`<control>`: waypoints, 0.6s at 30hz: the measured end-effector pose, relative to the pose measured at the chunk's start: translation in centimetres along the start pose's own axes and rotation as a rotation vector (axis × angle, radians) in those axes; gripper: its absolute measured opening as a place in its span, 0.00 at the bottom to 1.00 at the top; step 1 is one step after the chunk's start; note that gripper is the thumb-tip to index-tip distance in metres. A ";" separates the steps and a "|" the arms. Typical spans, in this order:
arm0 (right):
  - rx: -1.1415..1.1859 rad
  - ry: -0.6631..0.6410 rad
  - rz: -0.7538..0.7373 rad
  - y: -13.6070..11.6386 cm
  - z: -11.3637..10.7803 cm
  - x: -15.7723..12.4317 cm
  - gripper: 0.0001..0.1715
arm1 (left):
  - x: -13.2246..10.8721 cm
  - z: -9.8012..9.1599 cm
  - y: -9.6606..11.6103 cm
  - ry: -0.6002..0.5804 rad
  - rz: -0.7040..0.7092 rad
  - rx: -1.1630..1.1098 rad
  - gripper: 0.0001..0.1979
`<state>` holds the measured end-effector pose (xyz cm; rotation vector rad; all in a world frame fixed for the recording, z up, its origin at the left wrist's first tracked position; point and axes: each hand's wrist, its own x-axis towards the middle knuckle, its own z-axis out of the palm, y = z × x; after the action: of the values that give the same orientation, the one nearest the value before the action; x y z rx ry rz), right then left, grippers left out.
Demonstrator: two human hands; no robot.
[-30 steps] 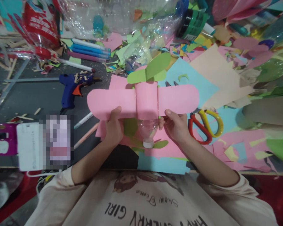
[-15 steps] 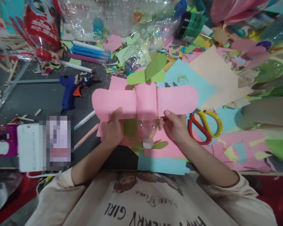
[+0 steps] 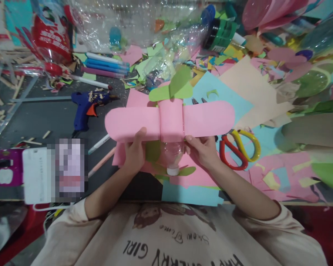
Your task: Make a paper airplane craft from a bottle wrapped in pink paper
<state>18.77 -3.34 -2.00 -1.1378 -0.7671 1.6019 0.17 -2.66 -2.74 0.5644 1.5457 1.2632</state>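
A toy airplane (image 3: 171, 122) made from a clear plastic bottle wrapped in pink paper lies between my hands. Its two rounded pink wings stretch to the sides, and a green paper propeller (image 3: 180, 82) sits at the far end. The white bottle cap (image 3: 172, 171) points toward me, with green paper pieces beside it. My left hand (image 3: 135, 151) pinches the near edge of the left wing, thumb on top and fingers underneath. At the inner near edge of the right wing, my right hand (image 3: 202, 149) grips with its thumb beside the bottle; its other fingers are partly hidden.
Red and yellow scissors (image 3: 238, 149) lie right of my right hand. A blue glue gun (image 3: 84, 107) rests on the left, with markers (image 3: 107, 66) behind it. A phone (image 3: 71, 166) and white power bank (image 3: 36, 175) lie near left. Paper scraps and plastic bottles crowd the back.
My right thumb has slid left, from the right wing to its inner edge by the bottle. The airplane has shifted and tilted very slightly. My left hand stays on its wing.
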 end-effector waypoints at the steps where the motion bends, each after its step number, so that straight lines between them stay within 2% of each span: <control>1: 0.004 -0.005 -0.003 0.1 0.0 0.0 0.20 | 0.0 0.0 0.0 0.010 0.011 -0.010 0.19; 11: -0.020 0.011 0.028 -0.3 0.3 0.1 0.22 | -0.3 0.3 0.9 -0.023 0.000 -0.043 0.16; 18: -0.039 0.027 0.042 -0.3 0.3 0.1 0.24 | 0.0 0.1 0.1 -0.005 -0.031 0.008 0.16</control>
<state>18.55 -3.18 -1.62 -1.2086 -0.7635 1.6095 0.23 -2.52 -2.62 0.5466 1.5499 1.2318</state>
